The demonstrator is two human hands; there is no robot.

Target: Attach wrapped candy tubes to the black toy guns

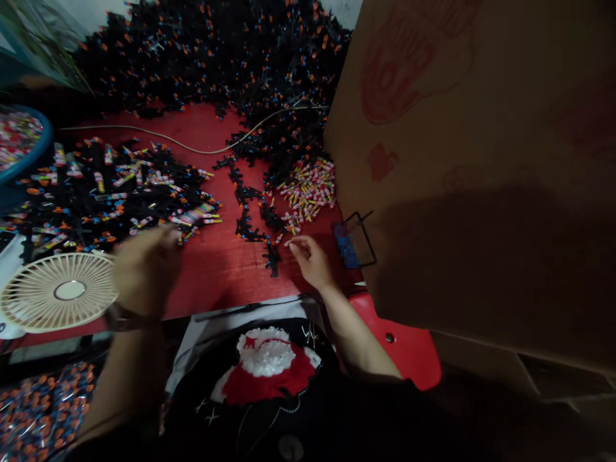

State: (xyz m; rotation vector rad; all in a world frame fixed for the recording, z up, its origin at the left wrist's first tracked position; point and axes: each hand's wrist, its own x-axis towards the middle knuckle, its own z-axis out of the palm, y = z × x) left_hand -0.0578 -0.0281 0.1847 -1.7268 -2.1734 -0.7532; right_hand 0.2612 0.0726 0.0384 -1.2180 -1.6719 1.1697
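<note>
My left hand [147, 269] is smeared by motion above the front edge of a mixed pile. That pile holds black toy guns [166, 163] with orange and blue tips, and printed candy tubes [126, 176] among them. A striped, blurred tube [197, 213] is just beyond the hand; whether the fingers touch it is unclear. My right hand [312, 263] has thumb and forefinger pinched on a small pink-and-white tube [287, 244]. Close to its left, a black toy gun [272, 260] lies at the near end of a loose row. Beyond the fingers sits a heap of small pink-and-yellow tubes [310, 189].
A large cardboard box [409, 167] walls off the right. At left stand a cream fan [36, 292] and a blue basin [45, 138]. Black toy guns [212, 51] are heaped at the back of the red table [202, 269]. A pale cord [187, 149] crosses it.
</note>
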